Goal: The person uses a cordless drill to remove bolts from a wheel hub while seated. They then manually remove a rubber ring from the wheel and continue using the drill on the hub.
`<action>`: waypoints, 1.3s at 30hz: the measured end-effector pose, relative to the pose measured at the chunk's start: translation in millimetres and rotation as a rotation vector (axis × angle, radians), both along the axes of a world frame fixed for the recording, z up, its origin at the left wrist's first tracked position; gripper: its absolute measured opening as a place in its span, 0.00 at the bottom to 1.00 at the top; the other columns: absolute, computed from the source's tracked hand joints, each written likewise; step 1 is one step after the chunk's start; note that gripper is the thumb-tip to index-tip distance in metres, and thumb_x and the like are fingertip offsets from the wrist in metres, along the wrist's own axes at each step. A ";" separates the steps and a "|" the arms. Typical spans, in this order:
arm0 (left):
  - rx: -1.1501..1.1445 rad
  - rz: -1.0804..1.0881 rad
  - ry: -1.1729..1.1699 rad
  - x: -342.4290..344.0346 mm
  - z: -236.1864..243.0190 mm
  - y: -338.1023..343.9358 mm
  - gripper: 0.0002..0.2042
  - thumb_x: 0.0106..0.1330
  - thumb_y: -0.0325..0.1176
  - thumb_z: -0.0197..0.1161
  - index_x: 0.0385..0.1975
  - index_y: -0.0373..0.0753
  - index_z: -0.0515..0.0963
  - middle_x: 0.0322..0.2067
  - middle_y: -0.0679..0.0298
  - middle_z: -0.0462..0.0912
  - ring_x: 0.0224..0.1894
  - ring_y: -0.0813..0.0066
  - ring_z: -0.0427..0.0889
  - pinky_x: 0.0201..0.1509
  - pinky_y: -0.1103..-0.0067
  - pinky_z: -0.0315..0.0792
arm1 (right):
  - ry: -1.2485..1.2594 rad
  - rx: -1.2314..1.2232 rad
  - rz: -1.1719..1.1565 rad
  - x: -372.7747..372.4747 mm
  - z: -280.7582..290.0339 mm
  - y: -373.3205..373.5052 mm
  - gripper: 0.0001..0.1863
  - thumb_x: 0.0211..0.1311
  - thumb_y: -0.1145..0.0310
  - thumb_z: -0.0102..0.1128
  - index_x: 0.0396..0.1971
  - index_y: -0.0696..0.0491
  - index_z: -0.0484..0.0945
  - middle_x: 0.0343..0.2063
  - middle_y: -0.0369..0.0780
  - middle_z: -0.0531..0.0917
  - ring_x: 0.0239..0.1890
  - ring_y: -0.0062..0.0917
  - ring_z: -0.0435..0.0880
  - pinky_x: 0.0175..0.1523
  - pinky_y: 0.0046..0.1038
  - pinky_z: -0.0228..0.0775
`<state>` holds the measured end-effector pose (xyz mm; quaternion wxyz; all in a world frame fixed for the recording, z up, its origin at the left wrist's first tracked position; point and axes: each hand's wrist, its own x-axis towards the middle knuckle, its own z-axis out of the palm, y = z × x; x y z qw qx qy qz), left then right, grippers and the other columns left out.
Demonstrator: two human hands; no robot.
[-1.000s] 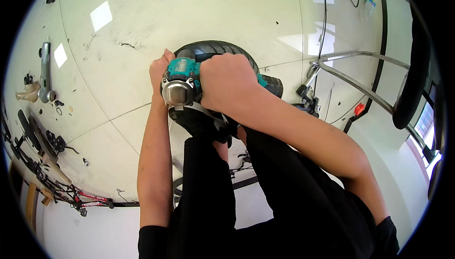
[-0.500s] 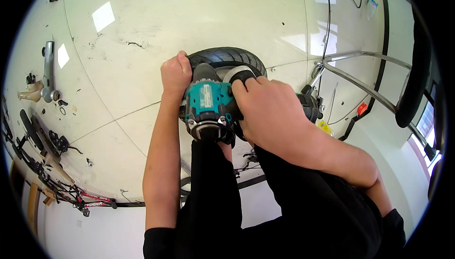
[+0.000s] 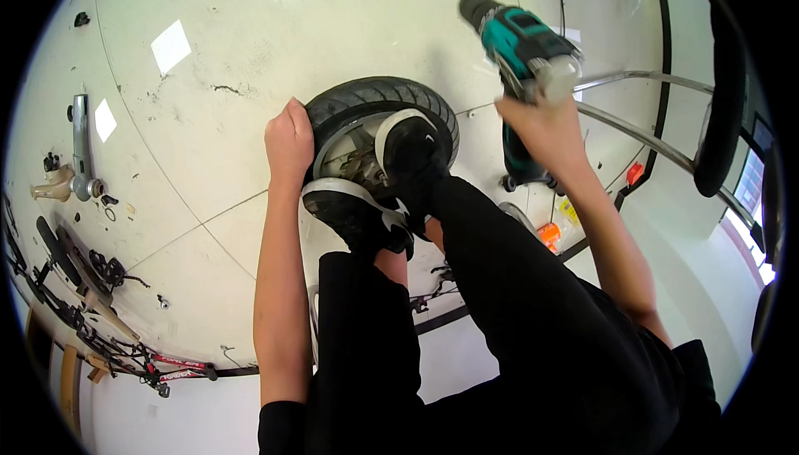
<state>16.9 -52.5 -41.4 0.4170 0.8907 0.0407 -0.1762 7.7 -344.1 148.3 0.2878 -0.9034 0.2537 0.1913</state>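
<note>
A small wheel with a black treaded tire (image 3: 366, 94) lies on the floor in front of me. My left hand (image 3: 290, 140) is closed round the tire's left edge. Both of my shoes, the left shoe (image 3: 349, 213) and the right shoe (image 3: 412, 151), press on the wheel and cover part of its rim and hub. Off to the right, my right hand (image 3: 549, 134) grips a teal and black cordless drill (image 3: 528, 43) by its handle. The drill's chuck points up and to the left, away from the wheel; some motion blur hides its rear detail.
A bent chrome tube frame (image 3: 637, 130) stands close to the drill at right. Orange and yellow packets (image 3: 551, 235) lie near it. At left are a grey metal stem-like part (image 3: 81, 143) and red-and-black bicycle parts (image 3: 179, 363). Small debris dots the pale tiles.
My right hand has lifted the drill off the wheel and swung it up and to the right. The wheel and my shoes are now uncovered. My left hand remains on the tire.
</note>
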 end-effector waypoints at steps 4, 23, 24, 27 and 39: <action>-0.150 0.052 0.162 12.0 27.5 -0.8 0.19 0.71 0.42 0.50 0.35 0.28 0.76 0.26 0.48 0.80 0.32 0.64 0.80 0.38 0.72 0.72 | -0.010 -0.196 -0.013 2.2 -97.5 -37.8 0.17 0.44 0.65 0.59 0.34 0.60 0.79 0.25 0.52 0.82 0.34 0.47 0.82 0.41 0.38 0.74; -0.196 -0.061 0.622 67.7 25.2 -10.2 0.10 0.65 0.32 0.62 0.35 0.31 0.83 0.26 0.65 0.83 0.31 0.81 0.77 0.39 0.84 0.70 | -0.533 -0.260 0.331 -15.8 -150.7 -49.8 0.24 0.39 0.78 0.57 0.44 0.60 0.74 0.43 0.49 0.76 0.51 0.43 0.73 0.58 0.41 0.63; -0.058 -0.175 0.572 72.2 37.9 -20.8 0.11 0.66 0.33 0.61 0.38 0.31 0.82 0.28 0.64 0.83 0.34 0.80 0.78 0.42 0.84 0.71 | -0.568 -0.170 0.325 -9.0 -144.6 -37.2 0.22 0.39 0.79 0.57 0.41 0.60 0.75 0.42 0.48 0.77 0.50 0.43 0.74 0.57 0.41 0.64; -0.258 -0.132 0.514 67.8 60.5 -28.9 0.13 0.66 0.33 0.61 0.45 0.31 0.80 0.34 0.62 0.83 0.37 0.79 0.78 0.46 0.82 0.71 | -0.557 0.265 0.398 9.2 -141.1 11.0 0.13 0.44 0.75 0.57 0.34 0.60 0.79 0.35 0.48 0.79 0.44 0.41 0.78 0.51 0.37 0.71; -0.237 -0.067 0.490 35.6 54.6 -10.8 0.15 0.60 0.23 0.64 0.47 0.27 0.76 0.37 0.56 0.83 0.39 0.75 0.80 0.46 0.80 0.73 | 0.082 0.511 0.597 47.8 -149.8 66.2 0.22 0.46 0.64 0.69 0.39 0.62 0.80 0.35 0.50 0.82 0.40 0.43 0.82 0.45 0.37 0.73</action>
